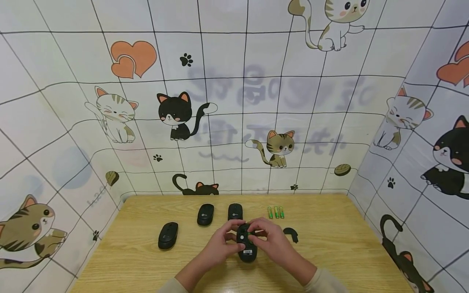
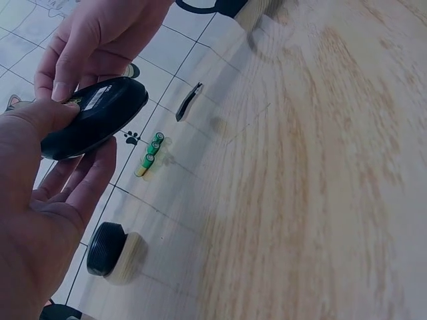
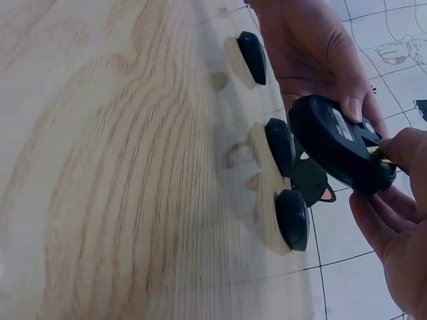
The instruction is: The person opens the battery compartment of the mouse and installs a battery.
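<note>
A black computer mouse (image 1: 247, 254) is held underside up above the table, its label and battery slot showing. My left hand (image 1: 220, 244) grips its left side, with the thumb on the underside and fingers beneath. At the slot my right hand (image 1: 275, 241) pinches a green battery (image 3: 376, 153), which sits partly in the opening; its far end is hidden by the fingers. Several fingers of the right hand also support the mouse's edge, as the right wrist view shows. To the right of that hand lies a curved black battery cover (image 1: 292, 233).
Three more black mice stand on the wooden table (image 1: 121, 260): one at left (image 1: 168, 235), one at back (image 1: 205, 214), and one behind my hands (image 1: 235, 211). Three green batteries (image 1: 276, 212) lie in a row at back right. A cat-patterned tile curtain (image 1: 227, 93) surrounds the table.
</note>
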{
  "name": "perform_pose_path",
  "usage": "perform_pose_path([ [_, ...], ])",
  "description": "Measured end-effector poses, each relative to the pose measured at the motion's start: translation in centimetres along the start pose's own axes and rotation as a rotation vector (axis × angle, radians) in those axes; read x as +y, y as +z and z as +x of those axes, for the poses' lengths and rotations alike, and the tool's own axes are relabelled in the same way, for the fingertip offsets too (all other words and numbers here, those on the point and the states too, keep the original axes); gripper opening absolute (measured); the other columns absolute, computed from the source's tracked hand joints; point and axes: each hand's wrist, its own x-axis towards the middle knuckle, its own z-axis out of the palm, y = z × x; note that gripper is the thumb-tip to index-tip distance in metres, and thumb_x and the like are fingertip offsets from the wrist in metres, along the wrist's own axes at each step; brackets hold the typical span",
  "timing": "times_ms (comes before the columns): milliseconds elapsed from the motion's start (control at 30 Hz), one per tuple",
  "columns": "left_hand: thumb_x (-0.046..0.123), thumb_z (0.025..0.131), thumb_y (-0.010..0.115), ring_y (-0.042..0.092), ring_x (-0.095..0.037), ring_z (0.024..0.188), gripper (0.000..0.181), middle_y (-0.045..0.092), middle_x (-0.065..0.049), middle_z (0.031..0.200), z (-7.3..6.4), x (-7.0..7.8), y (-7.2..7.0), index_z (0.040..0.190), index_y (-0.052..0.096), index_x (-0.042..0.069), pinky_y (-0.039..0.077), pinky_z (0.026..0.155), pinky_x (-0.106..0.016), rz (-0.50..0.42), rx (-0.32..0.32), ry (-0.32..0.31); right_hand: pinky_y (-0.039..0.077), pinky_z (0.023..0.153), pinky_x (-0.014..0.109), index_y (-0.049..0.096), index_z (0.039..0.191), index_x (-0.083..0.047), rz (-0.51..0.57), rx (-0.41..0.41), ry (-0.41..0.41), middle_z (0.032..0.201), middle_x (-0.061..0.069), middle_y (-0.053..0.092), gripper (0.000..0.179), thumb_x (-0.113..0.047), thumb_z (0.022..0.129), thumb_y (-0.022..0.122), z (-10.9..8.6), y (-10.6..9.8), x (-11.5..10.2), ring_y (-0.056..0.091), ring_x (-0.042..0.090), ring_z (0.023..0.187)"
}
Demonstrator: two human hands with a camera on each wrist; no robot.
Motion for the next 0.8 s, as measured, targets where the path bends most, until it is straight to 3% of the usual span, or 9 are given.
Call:
perform_pose_path([
  [167, 0.003, 0.097, 0.083, 0.072, -0.028, 0.108, 0.065, 0.059, -0.012, 0.132, 0.02, -0.03, -0.07, 0.155, 0.059, 0.017, 0.064, 0.081, -0.031, 0.012, 0.006, 0.004, 0.063, 0.097, 0.036, 0.075, 0.108, -0.018, 0.049, 0.034, 0.058, 0.130, 0.004, 0.071, 0.012, -0.010, 0.102, 0.081, -0.02, 0.44, -0.02, 0.071, 0.028, 0.120],
  [467, 0.004, 0.097, 0.084, 0.072, -0.028, 0.109, 0.065, 0.059, -0.012, 0.133, 0.13, 0.24, -0.09, 0.156, 0.058, 0.016, 0.064, 0.081, -0.031, 0.019, 0.010, 0.005, 0.062, 0.097, 0.047, 0.073, 0.101, -0.017, 0.066, 0.090, 0.067, 0.129, 0.005, 0.072, 0.017, -0.003, 0.101, 0.081, 0.05, 0.72, -0.10, 0.073, 0.027, 0.116],
  [800, 0.004, 0.098, 0.083, 0.072, -0.029, 0.109, 0.066, 0.057, -0.011, 0.133, 0.12, 0.09, -0.21, 0.157, 0.056, 0.015, 0.063, 0.079, -0.031, 0.020, -0.001, -0.002, 0.061, 0.101, 0.046, 0.072, 0.105, -0.018, 0.080, 0.102, 0.101, 0.128, 0.003, 0.073, 0.017, -0.004, 0.100, 0.082, -0.05, 0.96, -0.11, 0.071, 0.028, 0.120],
])
